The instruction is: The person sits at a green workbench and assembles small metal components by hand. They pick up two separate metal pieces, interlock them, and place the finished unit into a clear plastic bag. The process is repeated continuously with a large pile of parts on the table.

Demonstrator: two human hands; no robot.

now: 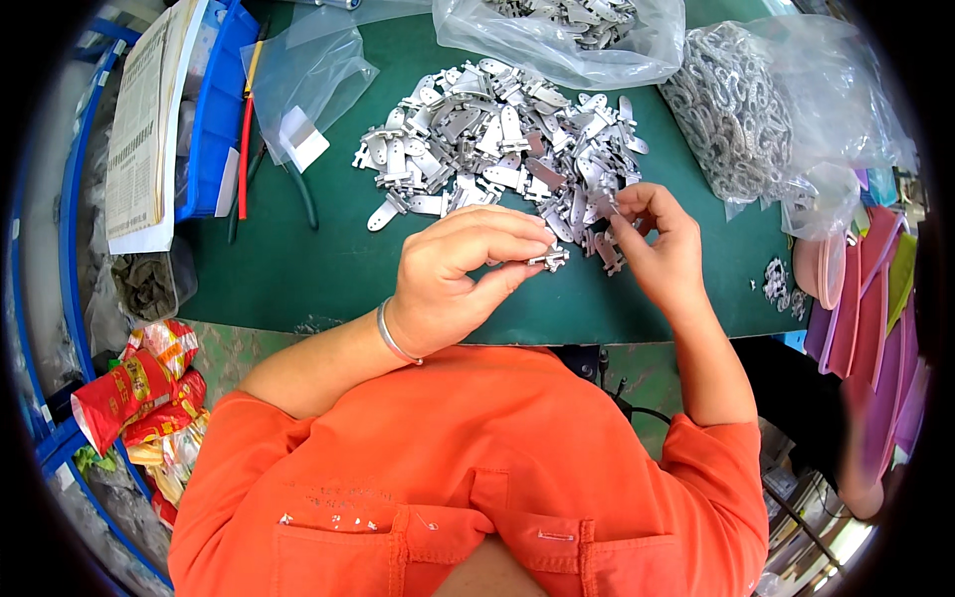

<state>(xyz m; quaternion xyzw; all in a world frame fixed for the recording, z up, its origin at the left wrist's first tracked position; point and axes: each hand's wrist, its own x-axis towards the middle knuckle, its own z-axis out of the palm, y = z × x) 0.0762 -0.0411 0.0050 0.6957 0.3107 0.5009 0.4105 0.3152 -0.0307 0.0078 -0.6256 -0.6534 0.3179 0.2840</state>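
My left hand (460,257) pinches a small silver metal piece (550,260) that looks like a hinge. It sticks out past the fingertips, just in front of the pile. My right hand (659,242) is closed at the pile's right front edge, with thumb and finger on another flat metal piece (604,204). Part of that piece is covered by the fingers. Beyond both hands spreads a heap of loose metal pieces (509,129), flat with rounded, holed ends; a few look brownish. Everything lies on a green tabletop (328,264).
Clear bags of metal parts (567,50) and grey ring-like pieces (736,104) stand at the back and right. Left are a blue bin (221,109), pliers (301,189) and an empty-looking plastic bag (323,85). Tiny metal bits (779,284) lie near the right edge.
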